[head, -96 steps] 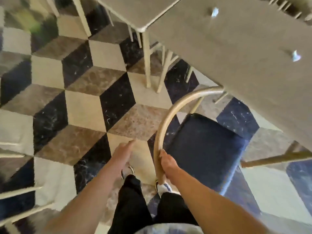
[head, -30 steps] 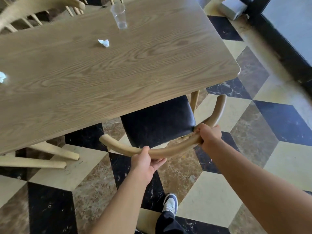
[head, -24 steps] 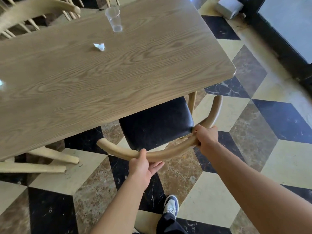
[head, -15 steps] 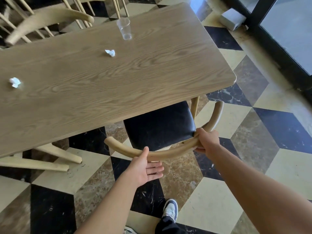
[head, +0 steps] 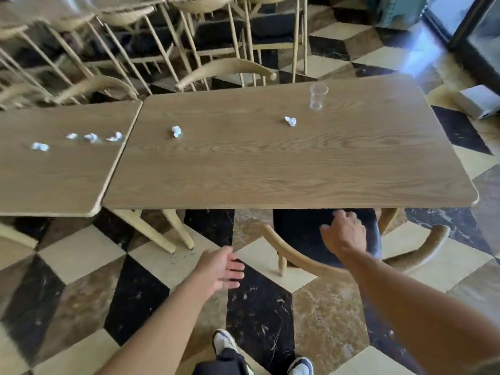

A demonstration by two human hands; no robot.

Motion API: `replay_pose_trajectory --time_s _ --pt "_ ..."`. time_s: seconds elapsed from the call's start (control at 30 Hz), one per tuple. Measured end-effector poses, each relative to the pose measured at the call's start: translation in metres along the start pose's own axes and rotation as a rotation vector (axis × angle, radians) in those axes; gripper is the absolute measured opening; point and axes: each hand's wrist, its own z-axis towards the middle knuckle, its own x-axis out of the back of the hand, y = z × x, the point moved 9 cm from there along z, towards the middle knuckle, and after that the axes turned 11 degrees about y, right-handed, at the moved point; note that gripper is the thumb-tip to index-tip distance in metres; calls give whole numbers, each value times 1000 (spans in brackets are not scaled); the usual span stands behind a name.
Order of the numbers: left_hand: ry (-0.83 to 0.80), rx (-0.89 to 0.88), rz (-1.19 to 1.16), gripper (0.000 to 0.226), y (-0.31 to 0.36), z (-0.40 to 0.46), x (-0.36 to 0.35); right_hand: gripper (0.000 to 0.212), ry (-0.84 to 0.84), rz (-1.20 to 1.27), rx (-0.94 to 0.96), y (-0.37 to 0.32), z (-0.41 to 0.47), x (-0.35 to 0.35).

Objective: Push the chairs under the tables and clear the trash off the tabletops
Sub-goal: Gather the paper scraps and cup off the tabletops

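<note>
A wooden chair with a curved back rail and a dark seat stands with its seat partly under the near edge of the right wooden table. My right hand hovers open above the dark seat, off the rail. My left hand is open over the floor, left of the chair. On the right table lie two crumpled paper bits and a clear plastic cup. The left table carries several crumpled paper bits.
Several pale wooden chairs crowd the far side of both tables. A white box sits on the checkered floor at the right, near a dark door frame. My feet are at the bottom edge.
Both hands have let go of the chair's back rail. The view has lifted and swung left, so both tabletops and the far chairs show. The chair sits a little further under the table.
</note>
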Motion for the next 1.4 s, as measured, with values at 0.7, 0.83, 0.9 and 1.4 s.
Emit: replay_pose_trajectory --time_s 0.7,0.83,0.9,1.4 --pt "-167 -252 21 18 303 172 56 35 81 37 -55 -212 161 8" --pt "-237 -316 78 19 356 188 19 33 61 12 -80 -212 206 -2" --pt "-237 -343 105 23 376 200 9 35 63 -11 -77 -216 234 -9" --pt "-356 -1229 678 123 574 199 -285 10 480 403 -108 -185 356 -18"
